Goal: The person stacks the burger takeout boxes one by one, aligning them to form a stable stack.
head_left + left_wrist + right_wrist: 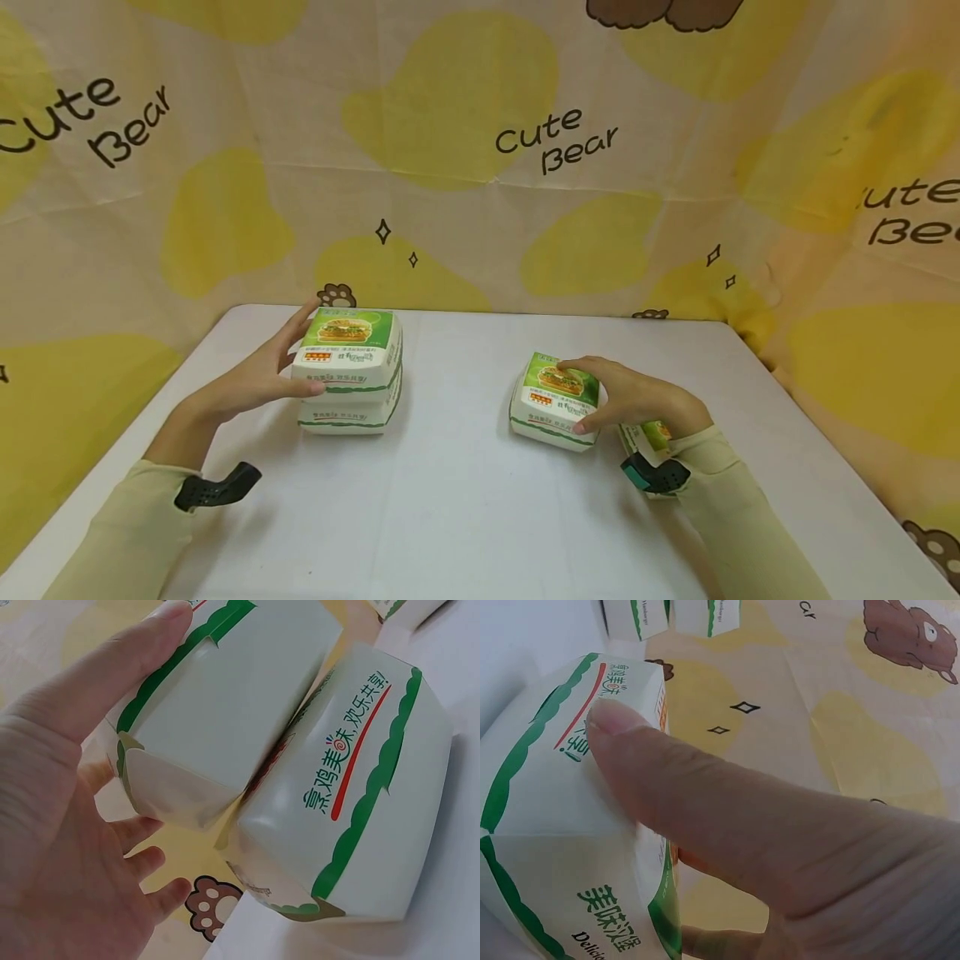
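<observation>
Two white and green paper burger boxes stand stacked on the left of the table, an upper burger box [348, 342] on a lower burger box [345, 415]. My left hand [243, 379] holds the upper box from its left side, thumb [161, 637] on the front face and index finger reaching round the back. Another burger box [551, 404] is at right of centre. My right hand [641, 396] grips it from the right, its thumb [622, 727] against the front and fingers over the top. Whether this box touches the table cannot be told.
A further burger box [652, 437] lies partly hidden beneath my right wrist. The white table [450, 517] runs back to a yellow-patterned cloth [450, 100], which also hangs at both sides. Dark straps [217, 487] are on both wrists.
</observation>
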Demonstrator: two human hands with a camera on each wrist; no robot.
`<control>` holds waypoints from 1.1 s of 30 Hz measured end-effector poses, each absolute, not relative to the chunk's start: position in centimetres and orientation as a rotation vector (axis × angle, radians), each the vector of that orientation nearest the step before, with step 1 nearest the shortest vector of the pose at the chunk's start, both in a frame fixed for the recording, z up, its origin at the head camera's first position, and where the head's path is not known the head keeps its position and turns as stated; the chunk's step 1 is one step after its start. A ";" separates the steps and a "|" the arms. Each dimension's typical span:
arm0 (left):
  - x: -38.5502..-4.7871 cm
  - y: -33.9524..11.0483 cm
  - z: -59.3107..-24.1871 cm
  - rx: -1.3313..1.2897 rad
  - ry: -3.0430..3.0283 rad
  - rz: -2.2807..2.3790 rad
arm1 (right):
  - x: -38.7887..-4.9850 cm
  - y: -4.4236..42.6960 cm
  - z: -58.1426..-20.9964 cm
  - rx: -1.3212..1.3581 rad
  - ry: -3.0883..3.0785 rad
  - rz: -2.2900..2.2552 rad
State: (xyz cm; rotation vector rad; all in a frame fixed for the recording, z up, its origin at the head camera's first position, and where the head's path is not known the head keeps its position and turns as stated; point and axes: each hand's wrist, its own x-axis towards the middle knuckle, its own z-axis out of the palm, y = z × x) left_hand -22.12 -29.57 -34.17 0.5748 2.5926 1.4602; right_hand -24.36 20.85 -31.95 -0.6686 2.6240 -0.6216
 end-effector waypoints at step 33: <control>-22.5 -29.9 -34.4 0.638 2.564 1.456 | -24.8 21.1 -32.2 -0.728 2.729 -0.688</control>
